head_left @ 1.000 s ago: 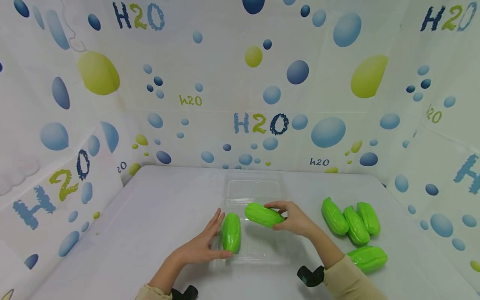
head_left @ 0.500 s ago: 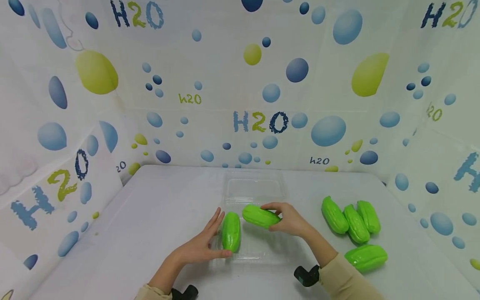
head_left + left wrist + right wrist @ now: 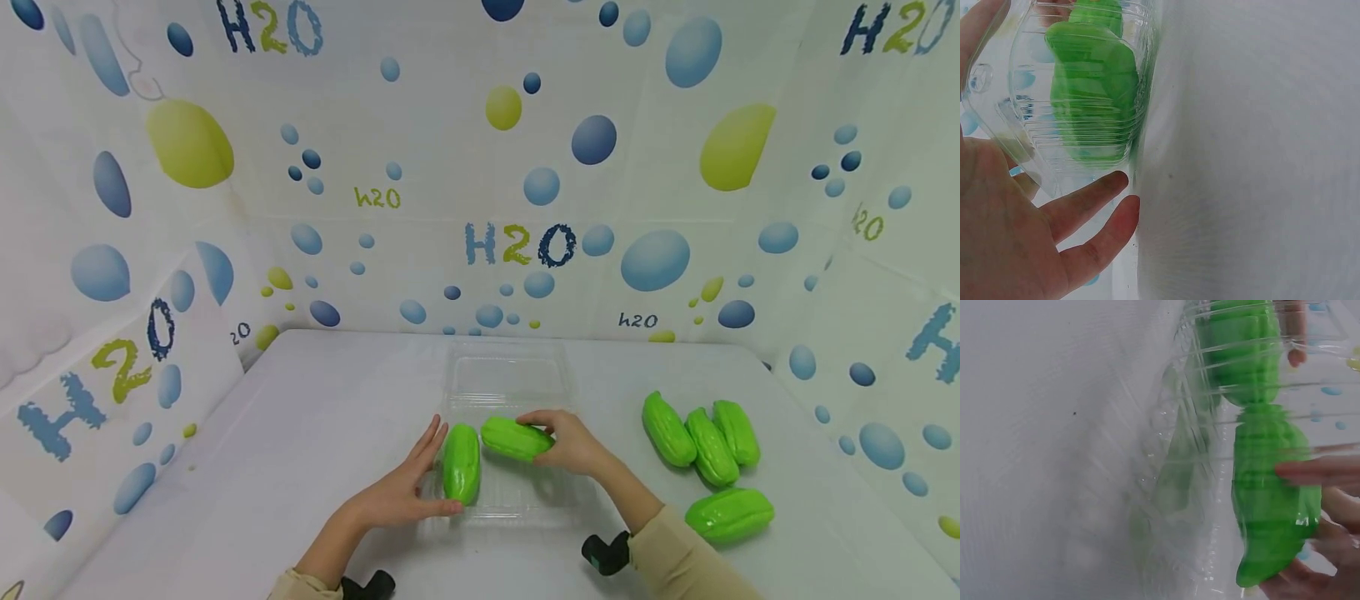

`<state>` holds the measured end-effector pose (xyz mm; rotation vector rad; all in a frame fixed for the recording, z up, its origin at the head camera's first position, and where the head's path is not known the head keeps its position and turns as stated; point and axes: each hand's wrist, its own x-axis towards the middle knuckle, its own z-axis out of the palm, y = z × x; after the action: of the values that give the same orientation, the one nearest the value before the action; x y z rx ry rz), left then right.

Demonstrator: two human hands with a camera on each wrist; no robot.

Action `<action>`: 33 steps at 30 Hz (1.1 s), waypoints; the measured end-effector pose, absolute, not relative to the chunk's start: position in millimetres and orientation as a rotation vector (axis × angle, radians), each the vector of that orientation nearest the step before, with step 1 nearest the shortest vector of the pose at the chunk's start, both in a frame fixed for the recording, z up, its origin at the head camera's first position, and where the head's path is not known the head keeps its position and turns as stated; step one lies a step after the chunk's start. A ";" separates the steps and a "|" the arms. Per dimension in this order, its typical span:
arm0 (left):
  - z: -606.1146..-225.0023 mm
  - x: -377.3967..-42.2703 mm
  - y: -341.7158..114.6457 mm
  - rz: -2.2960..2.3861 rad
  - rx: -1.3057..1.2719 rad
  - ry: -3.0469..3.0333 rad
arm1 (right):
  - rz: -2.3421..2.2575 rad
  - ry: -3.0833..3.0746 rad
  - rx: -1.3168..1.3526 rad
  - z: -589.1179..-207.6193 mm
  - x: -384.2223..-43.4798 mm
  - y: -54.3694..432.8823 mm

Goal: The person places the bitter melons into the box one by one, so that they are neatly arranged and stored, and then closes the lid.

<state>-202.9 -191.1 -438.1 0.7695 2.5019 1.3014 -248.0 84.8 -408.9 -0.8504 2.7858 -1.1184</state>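
A clear plastic clamshell box [image 3: 517, 502] lies unfolded on the white table, its lid [image 3: 510, 375] toward the back. Along its left side rests a green ridged toy vegetable [image 3: 461, 467], cucumber-like in shape. My left hand [image 3: 393, 497] is spread against the box's left side, thumb by the near left corner; straight fingers [image 3: 1094, 247] show in the left wrist view. My right hand [image 3: 573, 443] pinches a second toy vegetable [image 3: 513, 438] between thumb and fingers, lying crosswise over the box. Through the clear wall in the right wrist view, this vegetable [image 3: 1269, 494] shows tapered end down.
Several more green toy vegetables [image 3: 712, 450] lie to the right of the box, one [image 3: 731, 515] closer to my right sleeve. A curtain [image 3: 517, 192] printed with bubbles and H2O hangs behind the table and at both sides.
My right hand has moved left and slightly down with the toy vegetable, which now lies flatter and lower over the box. The left hand holds its place.
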 end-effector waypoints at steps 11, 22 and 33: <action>-437.2 -202.6 -190.9 1.305 0.771 2.500 | -1.072 2.848 -0.805 -416.1 -251.0 80.2; -438.4 -203.8 -190.8 1.297 0.773 2.516 | -1.074 2.917 -0.683 -419.7 -251.1 76.8; -438.2 -203.1 -191.3 1.289 0.776 2.515 | -1.145 3.024 -0.617 -423.8 -251.3 76.0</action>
<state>-203.1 -191.3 -438.2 0.7759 2.5148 1.2893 -251.3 76.0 -423.8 -0.6168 3.0237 -1.1448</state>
